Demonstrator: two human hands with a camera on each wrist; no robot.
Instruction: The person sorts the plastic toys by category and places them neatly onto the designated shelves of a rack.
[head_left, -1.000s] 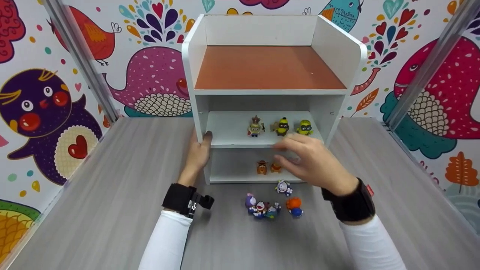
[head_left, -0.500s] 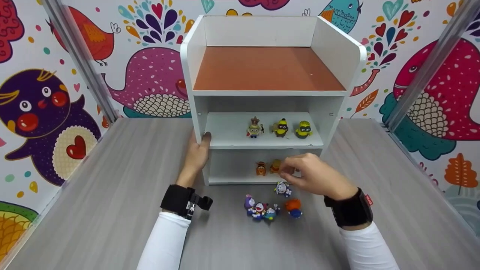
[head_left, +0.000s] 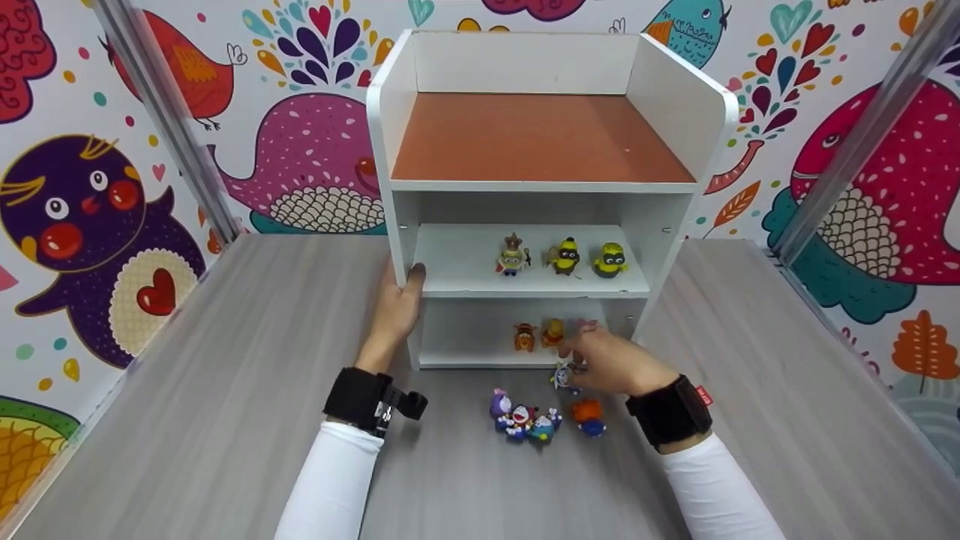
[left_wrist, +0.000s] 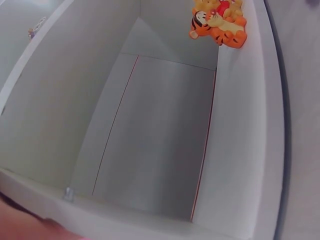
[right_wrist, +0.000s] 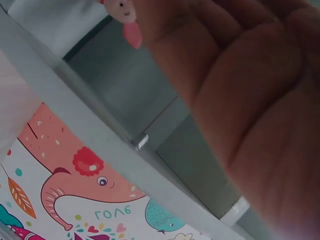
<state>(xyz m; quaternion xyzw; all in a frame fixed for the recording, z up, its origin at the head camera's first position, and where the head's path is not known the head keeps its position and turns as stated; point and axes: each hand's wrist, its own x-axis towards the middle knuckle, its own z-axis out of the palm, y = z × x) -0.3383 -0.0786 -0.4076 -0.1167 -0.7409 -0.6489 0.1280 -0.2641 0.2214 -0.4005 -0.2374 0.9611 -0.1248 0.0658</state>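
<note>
My left hand (head_left: 395,306) grips the left side panel of the white shelf unit (head_left: 541,294), thumb at its front edge, other fingers hidden behind. My right hand (head_left: 613,361) is in front of the lower shelf, fingertips right at a white-and-purple figurine (head_left: 562,377) on the table and partly covering it; I cannot tell whether they pinch it. A pink figurine (right_wrist: 124,11) shows beside this hand in the right wrist view. On the lower shelf stand an orange tiger figurine (head_left: 524,337) and a yellow bear figurine (head_left: 553,332).
Three yellow figurines, one crowned (head_left: 511,255), stand on the middle shelf. In front of the unit, several small figurines (head_left: 520,421) cluster on the grey table (head_left: 465,487), with an orange-and-blue figurine (head_left: 588,417) to their right. A patterned wall (head_left: 315,161) rises behind.
My right hand has come down from the middle shelf's edge, then moved forward to the white-and-purple figurine. The pink figurine now shows behind its knuckles. My left hand keeps its grip.
</note>
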